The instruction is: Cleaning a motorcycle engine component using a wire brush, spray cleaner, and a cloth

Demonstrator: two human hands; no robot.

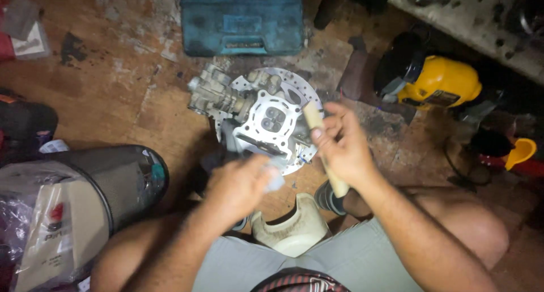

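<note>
A metal engine cylinder head (271, 124) rests on a drilled brake disc (283, 79) on the brown floor, with a grey carburettor-like part (214, 95) at its left. My right hand (343, 147) is closed around a wooden handle (313, 117) that stands just right of the cylinder head and runs down under my wrist. My left hand (238, 185), blurred, holds a small pale piece (276, 180) just in front of the cylinder head.
A teal tool case (242, 19) lies beyond the disc. A yellow and black power tool (436, 82) sits at the right, near an orange funnel (521, 151). A dark bin (122, 178) with plastic bags stands at the left. A white sandal (292, 231) is between my knees.
</note>
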